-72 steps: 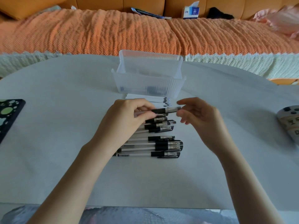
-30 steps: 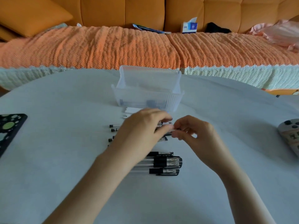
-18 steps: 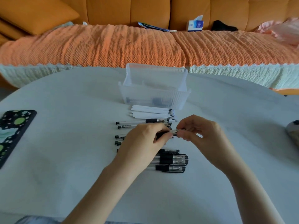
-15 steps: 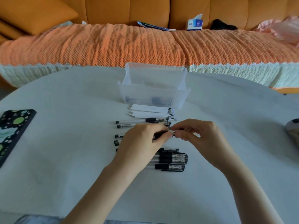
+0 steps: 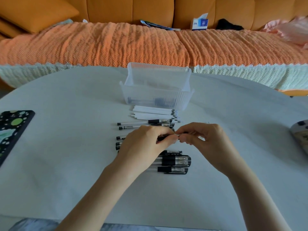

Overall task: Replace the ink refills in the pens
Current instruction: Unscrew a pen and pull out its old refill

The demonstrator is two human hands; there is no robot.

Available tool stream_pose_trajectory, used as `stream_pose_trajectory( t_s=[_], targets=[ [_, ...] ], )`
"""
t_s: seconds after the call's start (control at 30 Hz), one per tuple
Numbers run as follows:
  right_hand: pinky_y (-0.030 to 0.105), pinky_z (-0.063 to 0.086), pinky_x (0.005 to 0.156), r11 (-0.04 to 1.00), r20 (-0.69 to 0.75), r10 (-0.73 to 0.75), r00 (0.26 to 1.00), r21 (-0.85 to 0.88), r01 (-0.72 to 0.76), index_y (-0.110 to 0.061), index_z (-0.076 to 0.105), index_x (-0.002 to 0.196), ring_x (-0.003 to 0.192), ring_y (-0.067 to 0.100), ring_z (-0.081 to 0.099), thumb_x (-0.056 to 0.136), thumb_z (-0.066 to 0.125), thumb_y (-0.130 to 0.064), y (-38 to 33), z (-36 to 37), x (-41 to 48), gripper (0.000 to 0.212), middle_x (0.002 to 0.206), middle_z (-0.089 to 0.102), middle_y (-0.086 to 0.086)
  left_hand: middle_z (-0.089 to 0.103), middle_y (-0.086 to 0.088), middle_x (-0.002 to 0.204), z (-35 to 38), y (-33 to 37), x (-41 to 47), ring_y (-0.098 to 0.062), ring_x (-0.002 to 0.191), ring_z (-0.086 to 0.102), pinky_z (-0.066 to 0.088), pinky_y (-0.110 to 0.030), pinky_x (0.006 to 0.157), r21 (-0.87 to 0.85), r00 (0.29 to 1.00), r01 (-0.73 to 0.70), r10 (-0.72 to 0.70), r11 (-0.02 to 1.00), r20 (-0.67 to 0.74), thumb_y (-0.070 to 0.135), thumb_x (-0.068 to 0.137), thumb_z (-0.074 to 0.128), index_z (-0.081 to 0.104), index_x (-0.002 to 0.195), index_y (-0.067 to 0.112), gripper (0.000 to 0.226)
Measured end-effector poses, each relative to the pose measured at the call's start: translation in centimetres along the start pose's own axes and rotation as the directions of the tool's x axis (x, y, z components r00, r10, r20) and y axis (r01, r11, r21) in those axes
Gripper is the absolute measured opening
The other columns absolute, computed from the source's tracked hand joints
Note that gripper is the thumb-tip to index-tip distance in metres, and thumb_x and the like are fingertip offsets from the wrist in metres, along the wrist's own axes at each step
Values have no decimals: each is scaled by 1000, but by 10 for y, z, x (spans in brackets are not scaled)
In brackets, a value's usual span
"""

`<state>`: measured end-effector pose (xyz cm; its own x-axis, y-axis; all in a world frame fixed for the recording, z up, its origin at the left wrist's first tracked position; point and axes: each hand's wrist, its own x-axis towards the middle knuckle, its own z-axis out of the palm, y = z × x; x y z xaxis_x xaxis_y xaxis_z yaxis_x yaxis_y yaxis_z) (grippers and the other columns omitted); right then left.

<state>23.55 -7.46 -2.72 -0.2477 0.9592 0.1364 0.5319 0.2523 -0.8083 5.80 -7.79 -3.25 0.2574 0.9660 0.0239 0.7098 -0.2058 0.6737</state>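
Observation:
My left hand [image 5: 143, 145] grips a pen [image 5: 164, 138] by its barrel, just above the row of pens on the table. My right hand [image 5: 205, 140] pinches the pen's metal tip end; the two hands meet over the row. Several clear pens with black grips [image 5: 173, 161] lie side by side below and under my hands. Two more pens [image 5: 143, 124] lie behind my hands. A stack of white refills [image 5: 153, 112] rests in front of the clear plastic box [image 5: 156, 87]. Most of the held pen is hidden by my fingers.
A black case with green dots [image 5: 11, 130] lies at the table's left edge. A game controller [image 5: 301, 135] sits at the right edge. Behind the white table [image 5: 66, 164] is an orange sofa [image 5: 116, 45] with a tissue box [image 5: 200, 22].
Both hands have stayed together on the pen, with my right fingers shifting on its tip. The camera tilted up a little and then held steady.

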Motion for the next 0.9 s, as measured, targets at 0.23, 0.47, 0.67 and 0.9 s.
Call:
stream_pose_trajectory(
  t_s=[0.23, 0.47, 0.67, 0.9],
  targets=[
    [10, 43, 69, 1000, -12, -14, 1000, -15, 13, -38, 66, 75, 68, 2, 60, 82, 66, -9, 0, 2, 0, 30, 70, 67, -19, 64, 11, 71, -1, -1, 0, -4, 65, 56, 41, -18, 57, 50, 1000, -2, 2, 999, -5, 55, 87, 48, 66, 91, 39, 25],
    [11, 44, 67, 999, 4, 42, 999, 18, -42, -29, 71, 77, 64, 3, 58, 79, 71, -11, 5, -1, 1, 18, 66, 66, -18, 48, 20, 51, 1, -5, -1, 6, 51, 44, 33, -13, 52, 81, 1000, -3, 3, 997, 9, 56, 86, 50, 62, 88, 37, 23],
    [15, 42, 63, 991, -51, 100, 994, -89, -104, -30, 71, 79, 68, 5, 55, 78, 73, -18, 18, -5, 2, 12, 71, 65, -11, 57, 16, 80, -12, -13, -2, -1, 61, 50, 39, -19, 58, 166, 1000, -4, 0, 986, 27, 51, 84, 57, 45, 101, 35, 27],
    [16, 36, 67, 956, 108, 64, 992, -291, -30, -34, 69, 84, 82, 3, 51, 79, 71, -30, 21, 7, 0, 8, 84, 63, -15, 65, 13, 83, -13, -13, 2, -1, 64, 53, 39, -17, 59, 113, 1000, -22, 24, 993, -11, 33, 87, 62, 40, 90, 31, 22]
  ],
)
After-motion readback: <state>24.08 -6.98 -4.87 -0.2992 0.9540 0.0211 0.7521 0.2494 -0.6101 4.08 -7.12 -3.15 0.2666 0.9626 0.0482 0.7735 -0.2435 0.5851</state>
